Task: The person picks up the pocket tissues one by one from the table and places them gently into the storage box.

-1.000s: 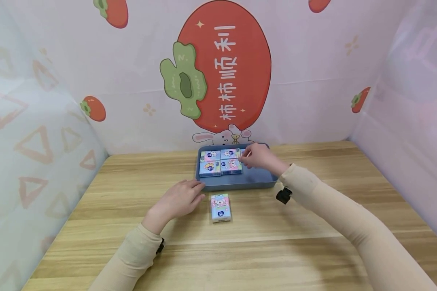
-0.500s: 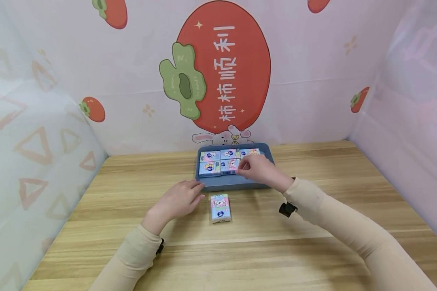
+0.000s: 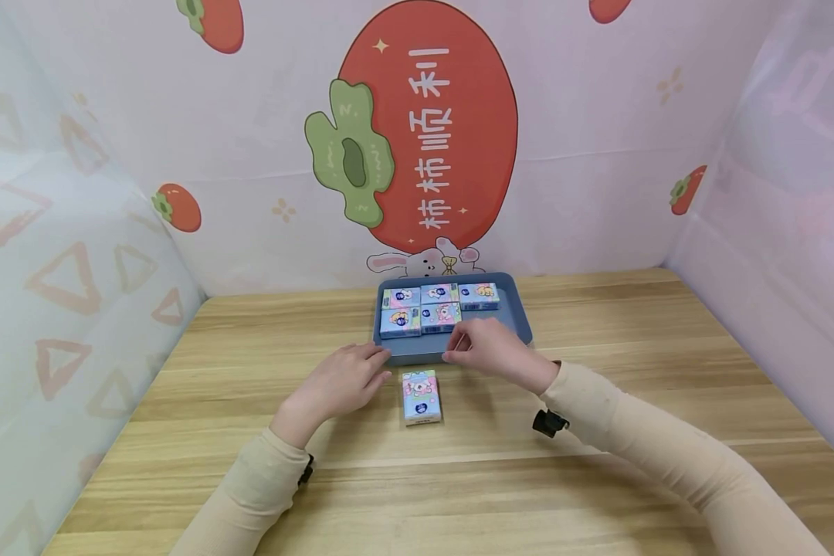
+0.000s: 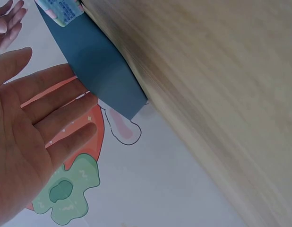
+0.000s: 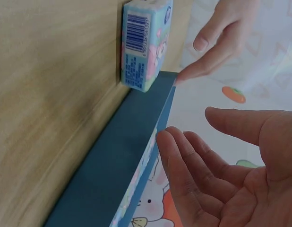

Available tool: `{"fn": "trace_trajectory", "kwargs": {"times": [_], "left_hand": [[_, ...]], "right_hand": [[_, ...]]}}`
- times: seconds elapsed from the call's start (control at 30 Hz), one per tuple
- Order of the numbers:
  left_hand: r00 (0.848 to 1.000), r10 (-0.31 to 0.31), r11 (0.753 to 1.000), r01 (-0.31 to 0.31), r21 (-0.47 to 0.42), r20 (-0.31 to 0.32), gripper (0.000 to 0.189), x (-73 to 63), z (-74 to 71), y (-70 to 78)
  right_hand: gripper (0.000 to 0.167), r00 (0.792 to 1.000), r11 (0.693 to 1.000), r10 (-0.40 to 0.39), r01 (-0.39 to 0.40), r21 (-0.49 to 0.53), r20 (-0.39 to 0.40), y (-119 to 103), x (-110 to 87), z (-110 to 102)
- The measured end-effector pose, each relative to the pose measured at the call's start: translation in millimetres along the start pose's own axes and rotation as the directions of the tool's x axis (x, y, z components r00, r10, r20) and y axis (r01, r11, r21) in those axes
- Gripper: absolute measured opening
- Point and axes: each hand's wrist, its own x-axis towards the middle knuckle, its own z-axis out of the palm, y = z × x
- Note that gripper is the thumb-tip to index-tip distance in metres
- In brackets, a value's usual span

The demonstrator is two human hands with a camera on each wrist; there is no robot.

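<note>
A blue tray (image 3: 413,352) stands at the back of the table with several small pocket tissue packs (image 3: 400,322) laid in two rows. My left hand (image 3: 339,378) has its fingertips at the tray's front left corner, fingers nearly straight. Over the front rim, my right hand (image 3: 495,352) holds nothing; in the right wrist view its thumb and fingers stand apart. One more tissue pack (image 3: 421,397) lies on the table before the tray, between both hands. Its barcode side shows in the right wrist view, close by the tray wall (image 5: 106,156).
The wooden table (image 3: 417,494) reaches back to a printed cloth wall (image 3: 250,139) right behind the tray. Pale cloth sides close off left and right. A black wrist camera (image 3: 550,422) sits under the right sleeve.
My right hand has left the back right tissue pack and moved toward me, over the pack in front, to the tray's front rim. The left hand has stayed in place.
</note>
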Motion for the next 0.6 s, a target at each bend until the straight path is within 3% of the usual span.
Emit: {"fn": "trace_trajectory", "kwargs": {"times": [0.23,0.6], "left_hand": [[1.000,-0.005,1.000,0.005,-0.001,0.013,0.042,0.2,0.1,-0.1],[1.000,-0.015,1.000,0.015,-0.001,0.015,0.042,0.3,-0.7,0.2]], "right_hand": [[0.020,1.000,1.000,0.020,-0.020,0.001,0.023,-5,-2.9,14],[0.045,0.998,0.998,0.016,-0.012,-0.065,0.065,-11,0.1,34]]}}
